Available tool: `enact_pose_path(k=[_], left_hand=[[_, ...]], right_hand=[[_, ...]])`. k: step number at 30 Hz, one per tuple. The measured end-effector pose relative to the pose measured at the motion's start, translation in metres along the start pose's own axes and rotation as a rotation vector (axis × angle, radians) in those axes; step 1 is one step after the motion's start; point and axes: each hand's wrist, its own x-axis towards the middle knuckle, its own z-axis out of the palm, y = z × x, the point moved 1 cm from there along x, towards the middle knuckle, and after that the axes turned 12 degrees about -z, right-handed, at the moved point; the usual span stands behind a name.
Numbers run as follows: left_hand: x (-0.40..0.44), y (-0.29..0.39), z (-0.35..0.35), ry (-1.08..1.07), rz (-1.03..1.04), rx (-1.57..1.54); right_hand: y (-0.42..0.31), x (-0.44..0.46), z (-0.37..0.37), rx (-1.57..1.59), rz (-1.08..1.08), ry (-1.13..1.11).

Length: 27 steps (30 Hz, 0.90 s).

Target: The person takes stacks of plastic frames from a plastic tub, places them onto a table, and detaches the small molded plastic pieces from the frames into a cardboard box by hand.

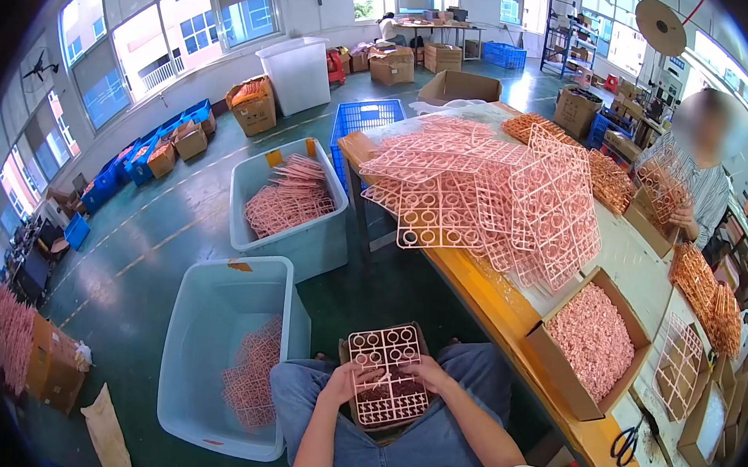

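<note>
A pink plastic sprue frame with rings at its far end and rows of small parts at its near end lies over a small cardboard box in my lap. My left hand grips the frame at its left side, with fingers reaching over the middle bars. On the opposite edge, my right hand has its fingers closed around the frame's bars. Dark reddish pieces show through the grid inside the box. Some fingertips are hidden behind the bars.
Stacked pink sprue frames cover the table at right. Nearby are a box of loose pink parts and scissors. Two bins stand at left, holding frames. A co-worker handles orange frames across the table.
</note>
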Motion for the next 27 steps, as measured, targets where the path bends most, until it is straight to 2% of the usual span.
enact_pose_path(k=[4, 6, 8, 9, 11, 14, 17, 19, 24, 27], left_hand=[[-0.002, 0.001, 0.002, -0.08, -0.031, -0.07], [-0.004, 0.002, 0.006, -0.09, -0.04, -0.095], [-0.005, 0.003, 0.011, 0.03, -0.002, 0.019], [-0.006, 0.003, 0.013, 0.065, -0.015, -0.025], [-0.005, 0.0, 0.017, 0.18, 0.204, 0.08], [0.001, -0.002, 0.009, 0.205, 0.212, 0.06], [0.006, -0.007, 0.006, 0.24, 0.173, 0.093], [0.012, -0.01, 0.008, 0.307, 0.346, 0.278], [0.008, -0.009, 0.007, 0.333, 0.317, 0.33], [0.006, -0.012, 0.011, 0.398, 0.32, 0.469]], right_hand=[[-0.019, -0.009, 0.006, 0.223, 0.067, -0.043], [-0.024, -0.012, 0.01, 0.211, 0.049, -0.06], [-0.03, -0.015, 0.014, 0.198, 0.031, -0.075], [-0.034, -0.016, 0.015, 0.207, 0.044, -0.08], [-0.028, -0.012, 0.013, 0.188, 0.056, -0.059], [-0.015, -0.012, 0.015, 0.052, 0.042, 0.049], [-0.008, -0.01, 0.012, 0.012, 0.035, 0.034], [-0.006, -0.008, 0.012, 0.008, -0.008, 0.035], [-0.012, -0.005, 0.017, -0.026, -0.121, 0.086], [-0.001, -0.004, 0.015, -0.113, -0.148, 0.119]])
